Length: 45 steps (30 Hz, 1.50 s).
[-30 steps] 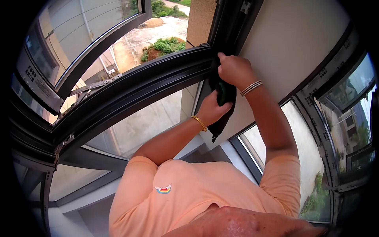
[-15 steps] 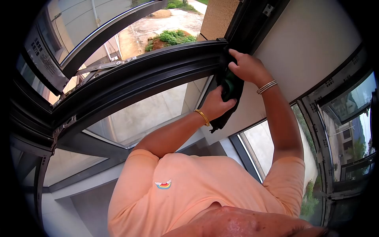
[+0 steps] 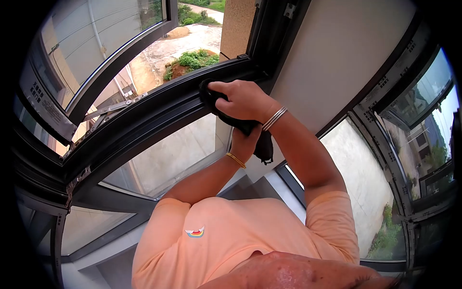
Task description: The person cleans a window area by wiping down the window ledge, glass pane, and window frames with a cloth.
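A black cloth point(image 3: 240, 124) lies bunched under my right hand point(image 3: 243, 100), which presses it onto the dark window frame point(image 3: 163, 106) with fingers wrapped around it. Just below, my left hand point(image 3: 245, 143) holds the hanging part of the same cloth, its fingers mostly hidden behind the cloth and my right hand. The cloth's loose end dangles beside my left wrist.
An open window sash point(image 3: 120, 58) tilts outward at the upper left, joined by a metal stay point(image 3: 111, 109). A pale wall point(image 3: 332, 58) stands right of the frame corner. More windows with dark frames point(image 3: 404, 192) curve along the right.
My right hand has moved left with the cloth, from the frame's corner onto the lower rail. My left hand has shifted slightly left and lower, now partly covered by the cloth.
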Each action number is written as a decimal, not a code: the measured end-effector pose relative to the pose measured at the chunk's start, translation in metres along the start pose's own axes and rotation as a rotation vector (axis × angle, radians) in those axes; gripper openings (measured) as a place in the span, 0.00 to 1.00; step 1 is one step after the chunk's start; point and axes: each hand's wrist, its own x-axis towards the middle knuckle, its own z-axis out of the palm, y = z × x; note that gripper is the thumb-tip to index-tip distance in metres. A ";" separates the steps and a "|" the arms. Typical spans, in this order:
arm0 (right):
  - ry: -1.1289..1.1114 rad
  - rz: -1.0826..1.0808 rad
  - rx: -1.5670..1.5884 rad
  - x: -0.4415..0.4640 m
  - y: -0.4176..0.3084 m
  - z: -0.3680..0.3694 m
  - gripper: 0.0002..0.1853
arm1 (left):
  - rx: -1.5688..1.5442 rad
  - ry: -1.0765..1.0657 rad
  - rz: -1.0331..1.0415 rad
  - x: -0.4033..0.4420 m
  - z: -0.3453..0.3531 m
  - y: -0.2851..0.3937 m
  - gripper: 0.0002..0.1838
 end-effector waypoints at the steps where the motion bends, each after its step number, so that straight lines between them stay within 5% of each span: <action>1: 0.009 -0.002 -0.004 -0.006 0.008 0.001 0.27 | 0.039 -0.030 -0.058 -0.001 0.000 0.009 0.24; 3: 0.174 0.041 -0.040 -0.023 0.029 -0.001 0.26 | 0.073 -0.047 -0.115 0.001 0.000 0.010 0.25; 9: 0.155 0.418 -0.295 -0.031 0.074 -0.013 0.28 | 0.307 -0.077 -0.181 -0.003 0.010 0.000 0.28; 16: 0.232 0.074 0.267 -0.016 0.055 0.014 0.32 | 0.264 -0.079 -0.109 -0.004 -0.006 -0.013 0.27; 19: 0.185 0.098 0.244 -0.017 0.049 0.013 0.30 | 0.119 -0.037 -0.132 -0.004 -0.003 -0.021 0.27; 24: 0.117 0.135 0.524 -0.018 0.125 0.000 0.27 | 0.343 -0.134 -0.137 -0.003 0.000 0.015 0.30; 25: 0.038 0.306 0.610 -0.022 0.109 -0.012 0.25 | 0.353 -0.144 -0.143 -0.003 -0.004 0.011 0.32; 32: -0.141 0.081 0.867 0.005 0.044 0.002 0.26 | 0.336 -0.128 -0.171 -0.017 -0.050 0.025 0.30; 42: -0.426 -0.201 0.840 0.040 -0.124 0.052 0.23 | 0.333 0.141 -0.069 -0.085 -0.159 0.073 0.24; 45: -0.372 -0.319 0.499 0.050 -0.189 0.063 0.25 | 0.370 0.284 0.017 -0.110 -0.196 0.094 0.20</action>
